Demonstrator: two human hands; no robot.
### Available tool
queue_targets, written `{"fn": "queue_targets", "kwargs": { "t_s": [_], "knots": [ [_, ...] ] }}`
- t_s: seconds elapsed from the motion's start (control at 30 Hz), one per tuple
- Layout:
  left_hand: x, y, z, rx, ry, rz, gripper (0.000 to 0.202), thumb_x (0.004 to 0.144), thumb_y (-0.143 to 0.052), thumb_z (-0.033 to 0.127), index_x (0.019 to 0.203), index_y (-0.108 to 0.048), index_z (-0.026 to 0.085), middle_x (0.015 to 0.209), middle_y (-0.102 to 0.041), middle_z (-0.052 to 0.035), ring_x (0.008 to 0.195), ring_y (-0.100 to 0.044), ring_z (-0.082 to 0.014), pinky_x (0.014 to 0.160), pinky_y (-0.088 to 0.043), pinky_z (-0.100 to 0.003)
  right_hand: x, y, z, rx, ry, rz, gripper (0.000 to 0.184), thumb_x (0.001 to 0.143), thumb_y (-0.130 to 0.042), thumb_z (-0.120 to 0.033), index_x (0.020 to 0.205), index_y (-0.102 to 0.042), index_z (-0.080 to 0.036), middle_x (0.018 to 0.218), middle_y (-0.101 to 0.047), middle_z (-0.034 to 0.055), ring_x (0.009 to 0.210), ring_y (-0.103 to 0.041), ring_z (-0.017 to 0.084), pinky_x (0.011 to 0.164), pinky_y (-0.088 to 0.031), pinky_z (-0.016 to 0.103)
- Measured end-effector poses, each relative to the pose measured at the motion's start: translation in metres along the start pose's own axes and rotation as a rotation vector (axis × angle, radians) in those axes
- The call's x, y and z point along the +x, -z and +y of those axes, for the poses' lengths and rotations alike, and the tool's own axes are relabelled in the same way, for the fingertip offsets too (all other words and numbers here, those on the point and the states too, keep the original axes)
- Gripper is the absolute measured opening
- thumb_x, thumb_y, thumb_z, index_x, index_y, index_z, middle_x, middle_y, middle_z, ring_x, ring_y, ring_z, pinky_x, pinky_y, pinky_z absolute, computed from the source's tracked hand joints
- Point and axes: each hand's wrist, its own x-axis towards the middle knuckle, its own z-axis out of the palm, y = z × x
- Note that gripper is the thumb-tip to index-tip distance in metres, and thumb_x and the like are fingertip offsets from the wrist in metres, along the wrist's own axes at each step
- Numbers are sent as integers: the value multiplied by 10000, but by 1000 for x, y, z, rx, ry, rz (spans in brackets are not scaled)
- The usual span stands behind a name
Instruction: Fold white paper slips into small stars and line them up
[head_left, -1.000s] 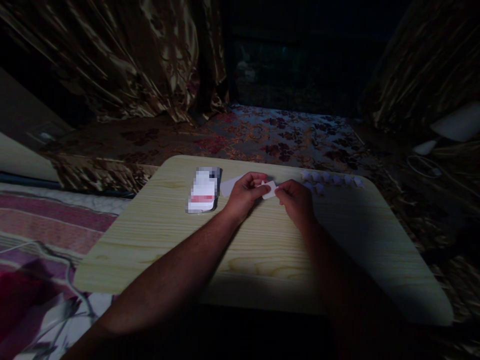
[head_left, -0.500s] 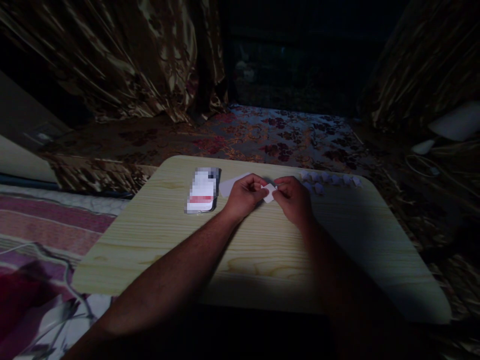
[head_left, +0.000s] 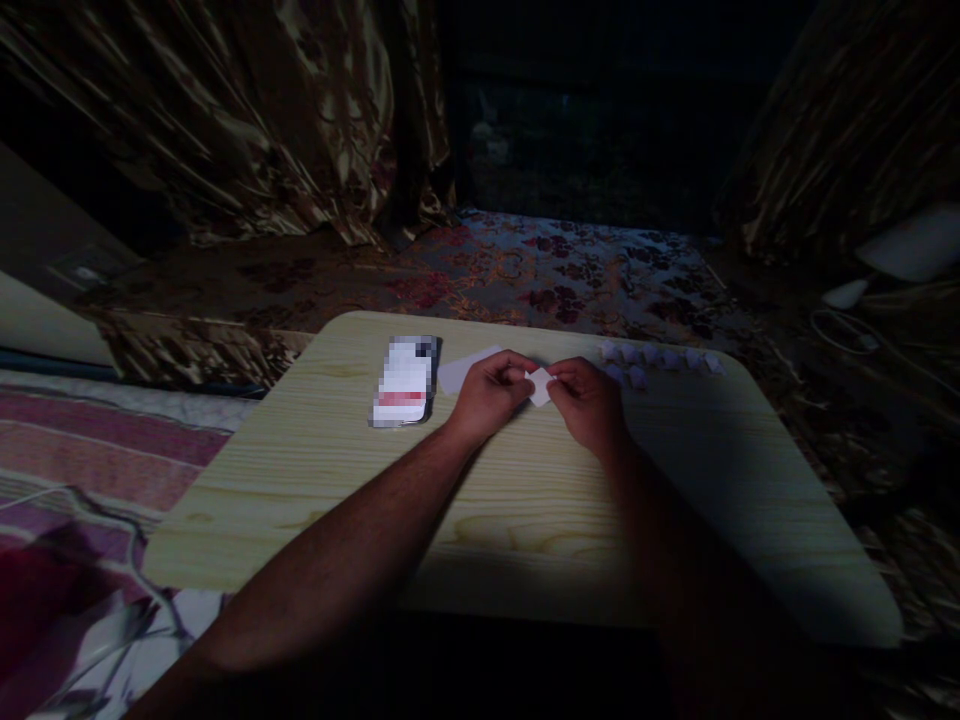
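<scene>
A small white piece of paper is pinched between both hands above the middle of the table. My left hand grips its left corner, fingers closed, and my right hand holds its right side between thumb and fingers. Just beyond the left hand lies a pale flat sheet of paper, partly covered by that hand. Several small folded white paper pieces sit in rows near the far right edge, beyond the right hand.
A phone-like object, blurred by pixels, lies left of the hands on the light wooden table. A patterned cloth-covered ledge runs behind it. At the right stands a white lamp; striped bedding is at the left.
The hands have stayed almost in place. The small paper has turned slightly and the right fingers have shifted a little on it.
</scene>
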Motion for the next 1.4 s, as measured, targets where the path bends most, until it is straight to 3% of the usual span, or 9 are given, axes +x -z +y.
{"fn": "queue_targets", "kwargs": {
  "t_s": [0.47, 0.77, 0.97, 1.23, 1.4],
  "knots": [
    [-3, -4, -4, 16, 3, 32, 151, 678, -739, 229, 805, -710, 154, 580, -641, 22, 486, -524, -86, 503, -405, -211, -1, -1, -1, -37, -28, 11, 83, 793, -599, -256, 837, -655, -214, 644, -660, -17, 564, -598, 131, 546, -440, 233],
    [-2, -7, 1, -137, 67, 46, 172, 630, -759, 219, 772, -700, 144, 567, -640, 13, 468, -554, -102, 504, -455, -235, 3, -1, 9, 195, -80, -40, 123, 783, -639, -306, 850, -683, -213, 645, -654, -18, 563, -593, 135, 526, -455, 241],
    [-3, -6, 6, -209, 149, 51, 170, 604, -753, 194, 757, -703, 137, 604, -658, -4, 493, -566, -103, 498, -483, -236, 4, 3, 7, 323, -129, -52, 109, 754, -656, -261, 835, -712, -214, 641, -661, -23, 547, -587, 124, 521, -455, 239],
    [-2, -4, 5, -236, 177, 44, 139, 608, -729, 162, 741, -697, 137, 605, -667, -9, 476, -560, -99, 472, -467, -226, 3, 5, 3, 347, -136, -71, 97, 716, -634, -194, 753, -723, -203, 605, -658, -25, 547, -599, 125, 541, -444, 241],
    [-3, -5, 3, -182, 126, 12, 205, 621, -785, 237, 769, -688, 134, 635, -674, -19, 510, -569, -108, 489, -463, -238, 3, 6, 1, 298, -182, -61, 98, 710, -619, -217, 759, -701, -196, 612, -652, -25, 546, -599, 130, 533, -451, 245]
  ]
}}
